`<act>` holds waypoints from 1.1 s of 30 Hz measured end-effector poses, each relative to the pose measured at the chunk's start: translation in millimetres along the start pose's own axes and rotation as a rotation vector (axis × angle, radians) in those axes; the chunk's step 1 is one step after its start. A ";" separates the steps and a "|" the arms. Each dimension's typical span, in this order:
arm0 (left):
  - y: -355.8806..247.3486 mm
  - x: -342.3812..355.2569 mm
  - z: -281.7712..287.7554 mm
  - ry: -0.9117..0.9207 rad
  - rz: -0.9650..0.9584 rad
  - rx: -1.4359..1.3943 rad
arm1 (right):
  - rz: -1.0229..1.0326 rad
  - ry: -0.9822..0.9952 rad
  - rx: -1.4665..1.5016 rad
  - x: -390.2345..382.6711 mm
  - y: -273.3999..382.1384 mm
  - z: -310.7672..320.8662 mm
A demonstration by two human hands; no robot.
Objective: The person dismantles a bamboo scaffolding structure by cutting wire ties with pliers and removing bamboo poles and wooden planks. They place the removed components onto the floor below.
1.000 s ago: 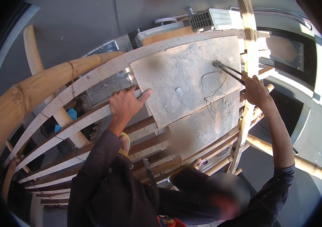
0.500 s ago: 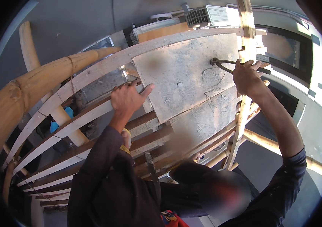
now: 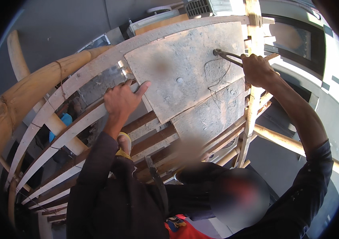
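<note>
Weathered grey plywood sheets lie over spaced timber slats. My right hand is closed round the handles of a pair of pincers at the upper right. Their jaws meet the upper sheet near its right side; whether they bite on a nail there is too small to tell. A thin bent wire curls over the sheet just below the jaws. My left hand grips a timber slat beside the sheet's left edge, its fingers over the slat and its thumb stretched toward the sheet.
Thick bamboo poles and a curved timber edge bound the frame at the left. Gaps open between the slats. An upright wooden post stands at the right. Below the left slats shows a blue garment. A dark flat bar lies near my body.
The pincers' handles, spread apart before, are now squeezed together in my right hand. The whole view has shifted slightly, while my left hand keeps its place on the slat.
</note>
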State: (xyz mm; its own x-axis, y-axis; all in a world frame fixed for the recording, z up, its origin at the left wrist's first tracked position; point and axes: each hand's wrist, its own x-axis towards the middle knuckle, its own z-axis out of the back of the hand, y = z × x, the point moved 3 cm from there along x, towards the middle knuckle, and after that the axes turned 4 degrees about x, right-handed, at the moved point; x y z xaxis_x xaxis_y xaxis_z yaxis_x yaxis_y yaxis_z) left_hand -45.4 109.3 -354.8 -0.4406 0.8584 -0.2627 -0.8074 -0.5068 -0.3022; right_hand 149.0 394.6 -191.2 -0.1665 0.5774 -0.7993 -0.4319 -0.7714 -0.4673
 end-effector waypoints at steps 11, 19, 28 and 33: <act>-1.9 1.5 4.8 -0.070 0.016 -0.097 | 0.165 -0.198 0.133 24.1 -47.6 -15.6; 8.6 11.4 3.8 0.197 0.020 -0.032 | 0.100 -0.119 -0.015 12.3 -29.8 -19.2; 6.0 15.2 6.1 0.244 0.039 -0.166 | 0.097 -0.049 0.023 31.6 -57.1 -26.2; 4.7 13.3 9.9 0.235 0.059 -0.115 | 0.115 -0.122 0.033 27.6 -54.7 -29.8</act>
State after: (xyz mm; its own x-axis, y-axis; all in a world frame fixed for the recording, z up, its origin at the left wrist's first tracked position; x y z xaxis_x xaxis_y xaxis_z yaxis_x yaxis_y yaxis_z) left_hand -59.0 119.2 -350.7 -0.3717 0.7918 -0.4847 -0.7272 -0.5729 -0.3782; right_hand 194.4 444.7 -199.0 -0.3225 0.5154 -0.7940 -0.4325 -0.8263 -0.3607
